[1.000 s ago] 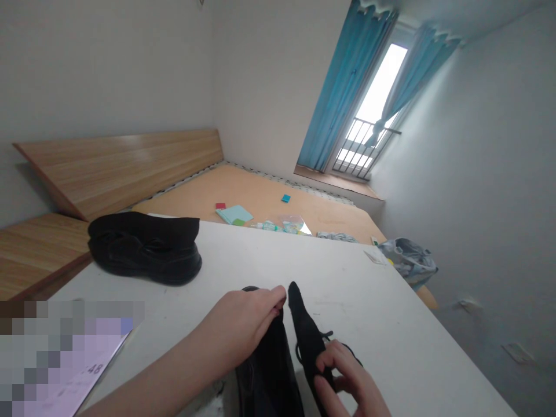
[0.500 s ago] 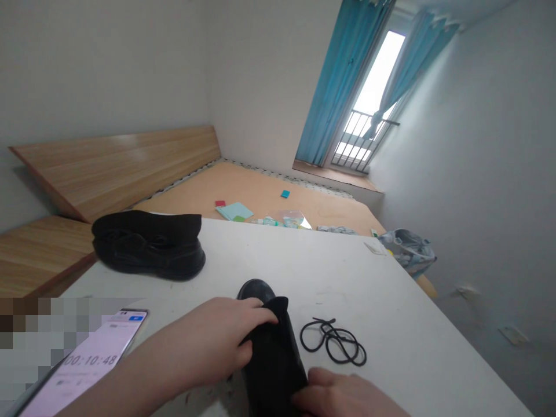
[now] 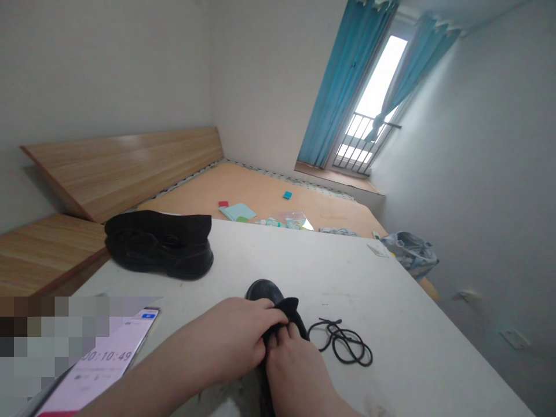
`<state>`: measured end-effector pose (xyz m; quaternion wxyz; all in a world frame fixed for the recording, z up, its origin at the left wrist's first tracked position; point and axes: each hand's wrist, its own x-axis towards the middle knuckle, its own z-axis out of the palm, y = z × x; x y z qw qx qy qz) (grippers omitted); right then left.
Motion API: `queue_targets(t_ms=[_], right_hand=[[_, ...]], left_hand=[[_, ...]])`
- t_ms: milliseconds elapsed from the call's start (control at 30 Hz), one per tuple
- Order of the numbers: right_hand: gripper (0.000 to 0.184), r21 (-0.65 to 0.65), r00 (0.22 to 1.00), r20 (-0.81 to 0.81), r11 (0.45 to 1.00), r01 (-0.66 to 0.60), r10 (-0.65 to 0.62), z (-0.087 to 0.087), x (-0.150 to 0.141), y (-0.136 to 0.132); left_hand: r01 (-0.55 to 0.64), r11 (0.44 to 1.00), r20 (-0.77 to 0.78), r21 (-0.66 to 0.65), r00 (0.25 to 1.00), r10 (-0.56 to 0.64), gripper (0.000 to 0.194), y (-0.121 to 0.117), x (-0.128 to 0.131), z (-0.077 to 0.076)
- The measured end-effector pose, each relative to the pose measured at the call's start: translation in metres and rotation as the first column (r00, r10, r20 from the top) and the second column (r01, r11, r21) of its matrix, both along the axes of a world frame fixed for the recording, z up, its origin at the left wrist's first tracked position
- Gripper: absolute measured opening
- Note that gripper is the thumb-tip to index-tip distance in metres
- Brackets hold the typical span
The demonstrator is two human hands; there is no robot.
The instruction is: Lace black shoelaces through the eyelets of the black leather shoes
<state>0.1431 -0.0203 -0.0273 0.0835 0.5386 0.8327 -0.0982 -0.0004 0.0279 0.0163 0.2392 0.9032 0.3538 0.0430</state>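
Note:
A black shoe (image 3: 262, 288) lies on the white table with its rounded end pointing away from me. My left hand (image 3: 243, 330) is closed on its raised black flap (image 3: 290, 303), coming in from the left. Beside it, my right hand (image 3: 295, 362) reaches over the shoe with bent fingers pressed against the upper close to the left fingertips. Both hands cover most of the shoe, and what the right fingertips pinch is hidden. To the right, a loose black shoelace (image 3: 347, 341) lies in loops. The other black shoe (image 3: 163, 246) rests on its own at the far left.
A phone (image 3: 104, 359) showing a timer lies at the left front of the white table (image 3: 417, 330). Beyond the far edge, a bed (image 3: 260, 179) holds a light-blue folder (image 3: 238, 211) and small packets. A bag-lined bin (image 3: 410, 255) stands past the right corner.
My right hand has moved forward and up along the shoe, from its near end to beside my left fingers. The left hand keeps its hold. The view has shifted slightly.

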Motion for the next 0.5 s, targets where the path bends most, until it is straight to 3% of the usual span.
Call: queue_targets(t_ms=[100, 233, 367, 500], right_hand=[[0.04, 0.015, 0.987, -0.002, 0.987, -0.159, 0.159, -0.008, 0.012, -0.002], [0.046, -0.12, 0.947, -0.016, 0.939, -0.321, 0.322, -0.027, 0.035, -0.006], [0.046, -0.158, 0.966, 0.038, 0.956, -0.247, 0.256, -0.041, 0.04, -0.009], [0.05, -0.192, 0.978, 0.107, 0.969, -0.157, 0.18, -0.044, 0.025, -0.009]], left_hand=[[-0.001, 1.0, 0.003, -0.005, 1.0, 0.001, 0.055, 0.0, -0.001, 0.001], [-0.003, 1.0, 0.014, -0.01, 1.0, 0.003, 0.055, 0.0, -0.003, -0.002], [-0.002, 1.0, 0.009, -0.015, 1.0, 0.002, 0.054, 0.0, -0.004, -0.003], [-0.001, 1.0, -0.002, -0.008, 1.0, 0.001, 0.055, -0.001, -0.004, -0.001]])
